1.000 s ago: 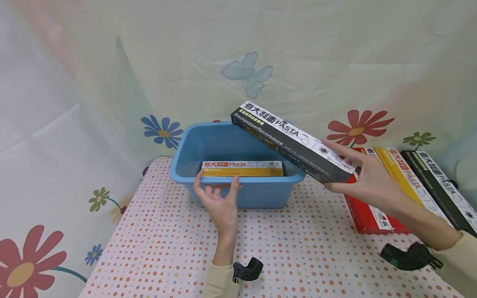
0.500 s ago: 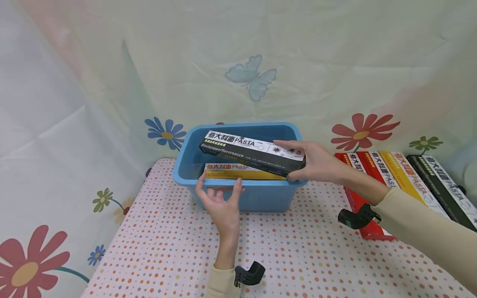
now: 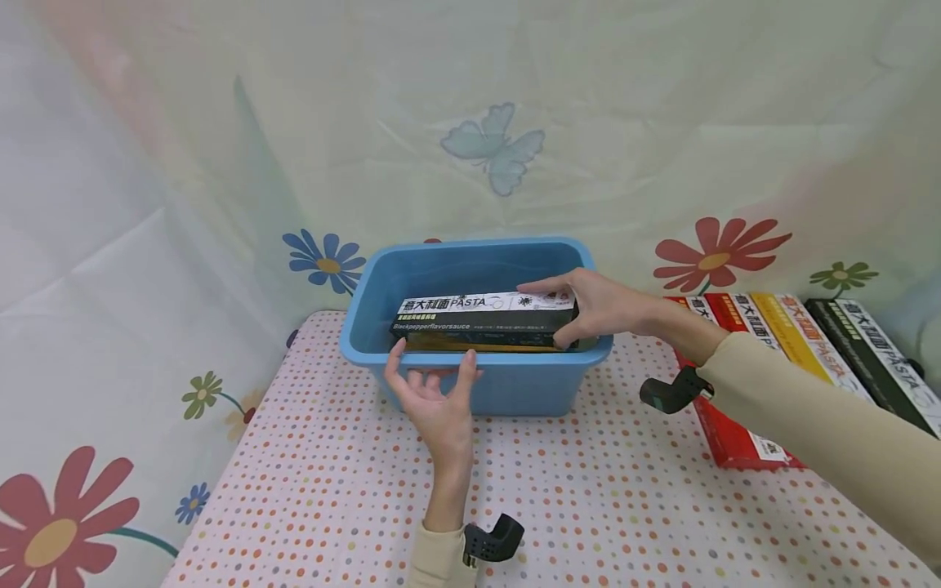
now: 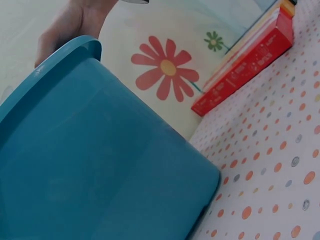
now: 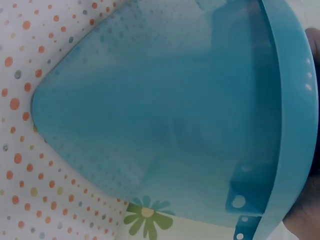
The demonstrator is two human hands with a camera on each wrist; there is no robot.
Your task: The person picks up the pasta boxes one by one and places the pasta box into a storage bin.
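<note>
A black pasta box (image 3: 478, 317), its label reading Blackpepperflavorsauce, lies nearly level inside the blue plastic bin (image 3: 525, 390). My right hand (image 3: 606, 306) grips its right end, thumb in front and fingers on top. Under it only a thin strip of a yellow pasta box (image 3: 441, 347) shows. At the bin's front rim my left hand (image 3: 439, 408) holds on, with thumb and a finger over the edge and other fingers curled below. The left wrist view shows the bin's wall; in the right wrist view part of my right hand (image 5: 305, 212) appears past the rim.
To the right lie a red pasta box (image 3: 724, 433), another red one beside it, a yellow pasta box (image 3: 801, 335) and a black pasta box (image 3: 875, 359), side by side. A dotted cloth (image 3: 573, 498) covers the table. A flowered curtain (image 3: 353, 147) hangs close behind the bin.
My right hand has carried the black pasta box leftward and down from above the bin's right side into it, levelling it over the yellow box. The left hand keeps its place on the rim.
</note>
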